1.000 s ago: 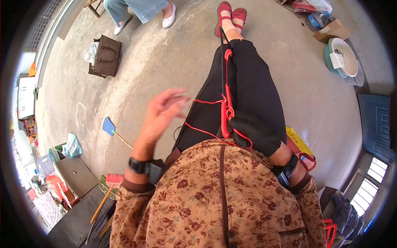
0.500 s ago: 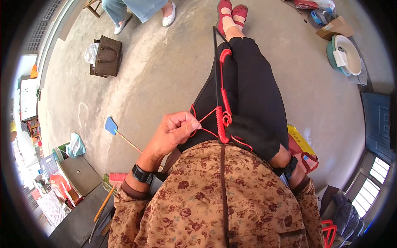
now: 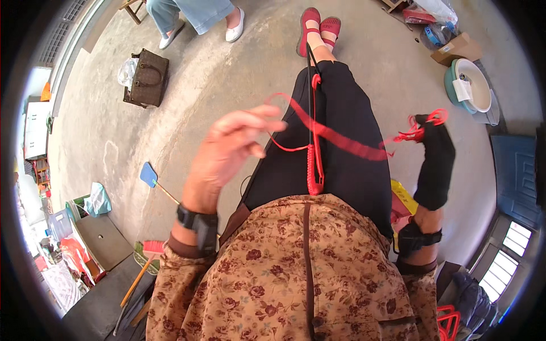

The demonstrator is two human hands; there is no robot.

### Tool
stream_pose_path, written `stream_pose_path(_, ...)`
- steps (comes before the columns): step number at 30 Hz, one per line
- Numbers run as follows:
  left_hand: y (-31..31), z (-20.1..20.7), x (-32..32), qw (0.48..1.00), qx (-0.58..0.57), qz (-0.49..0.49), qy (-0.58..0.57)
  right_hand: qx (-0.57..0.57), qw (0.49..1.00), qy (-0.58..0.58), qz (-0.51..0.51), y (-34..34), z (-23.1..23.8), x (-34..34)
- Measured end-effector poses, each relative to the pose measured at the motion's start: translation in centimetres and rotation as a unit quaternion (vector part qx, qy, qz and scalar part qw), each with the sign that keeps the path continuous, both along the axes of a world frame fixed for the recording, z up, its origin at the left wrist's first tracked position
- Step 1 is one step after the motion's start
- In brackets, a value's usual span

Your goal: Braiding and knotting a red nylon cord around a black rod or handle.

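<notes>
A black loop (image 3: 310, 122), partly wrapped in red cord, stretches along my lap toward my feet. Tight red coils (image 3: 312, 170) cover its near end. My left hand (image 3: 236, 136) is bare and raised left of the loop, its fingers apart and slightly blurred; a thin strand from the coils runs up beside the fingertips. To the right, my black-gloved right hand (image 3: 435, 165) is closed on a bunch of red cord (image 3: 418, 131). Between my hands a length of the cord sweeps over my thighs, smeared by motion.
Ahead on the concrete floor stands a brown handbag (image 3: 147, 79), near a seated person's legs (image 3: 199, 14). A blue fly swatter (image 3: 149, 173) and a red-bristled broom (image 3: 152, 248) are at left. Basins (image 3: 472, 85) and a cardboard box (image 3: 458, 49) sit far right.
My right hand has swung from my lap out to the right with the cord, drawing it across. My left hand has lifted slightly left and its pinch on the cord has opened.
</notes>
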State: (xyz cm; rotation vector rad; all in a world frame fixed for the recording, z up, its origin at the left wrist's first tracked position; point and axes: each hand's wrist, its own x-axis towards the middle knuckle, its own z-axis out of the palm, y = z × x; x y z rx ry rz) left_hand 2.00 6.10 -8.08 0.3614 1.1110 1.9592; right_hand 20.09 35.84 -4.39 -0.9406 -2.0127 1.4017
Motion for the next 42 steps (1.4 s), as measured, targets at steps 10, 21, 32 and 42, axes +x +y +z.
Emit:
stream_pose_path(10, 3.9, -3.8, 4.4, 0.965, -0.180, -0.156, 0.109, -0.092, 0.924, -0.170, 0.331, -8.1, -4.7, -3.4)
stream_pose_path(21, -3.2, 3.5, -1.4, 0.991, -0.044, 0.130, 0.002, -0.125, 0.966, 0.003, 0.224, -7.4, 0.9, -5.1)
stream_pose_path(32, -26.0, 20.6, -9.9, 0.904, 0.207, 0.338, 0.163, -0.110, 0.884, 0.054, 0.452, -8.1, 1.6, -11.2)
stream_pose_path(42, -7.9, 4.4, -5.2, 0.992, -0.011, 0.115, 0.046, -0.447, 0.842, 0.073, 0.293, -5.9, 5.4, -3.8)
